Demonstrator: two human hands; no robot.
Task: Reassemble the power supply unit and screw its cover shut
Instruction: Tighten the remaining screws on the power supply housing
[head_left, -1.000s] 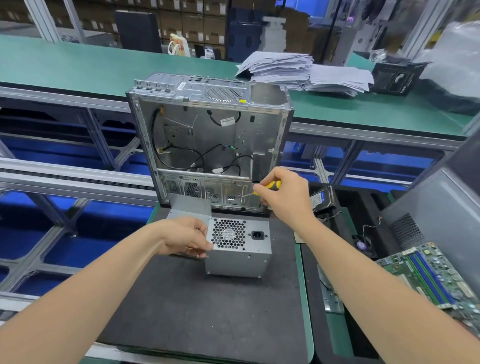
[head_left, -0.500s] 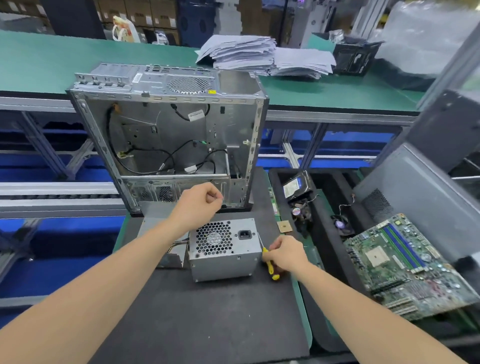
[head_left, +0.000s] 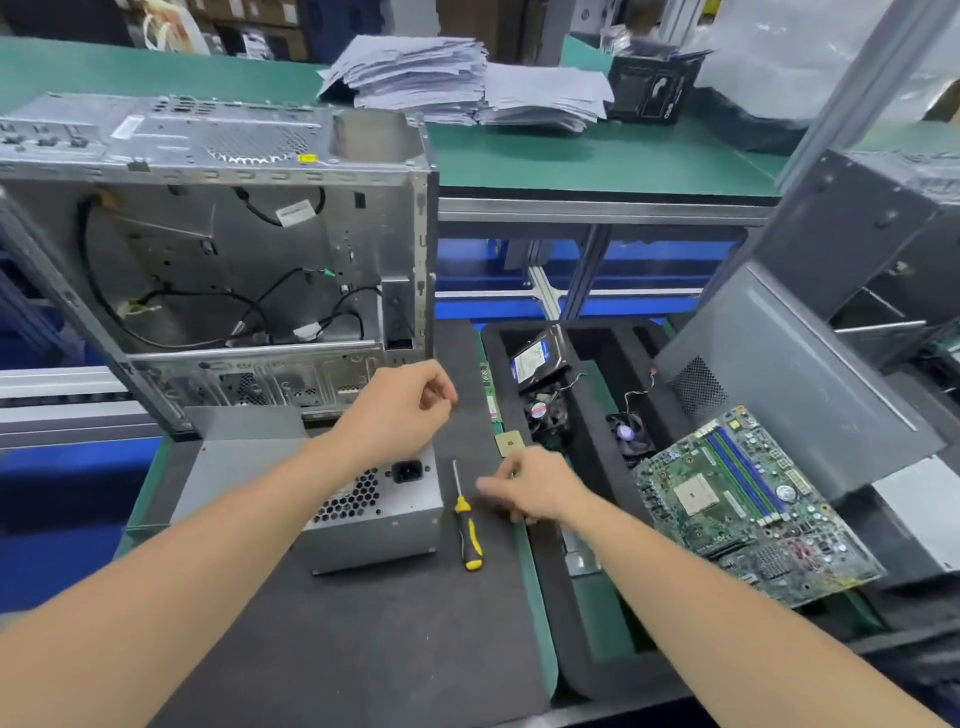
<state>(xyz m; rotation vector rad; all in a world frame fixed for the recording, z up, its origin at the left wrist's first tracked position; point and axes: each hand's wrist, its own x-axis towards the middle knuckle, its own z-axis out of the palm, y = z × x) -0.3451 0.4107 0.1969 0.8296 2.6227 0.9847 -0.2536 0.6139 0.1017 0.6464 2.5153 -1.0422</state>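
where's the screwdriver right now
In the head view, the screwdriver lies flat on the dark mat, just right of the power supply unit, tip pointing away; the right hand is close on its right side.

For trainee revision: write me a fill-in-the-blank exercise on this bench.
The screwdriver lies on the mat, to the ___ of the power supply unit.
Its handle is black and ___.
The computer case behind the unit stands with its side ___.
Missing: right; yellow; open.
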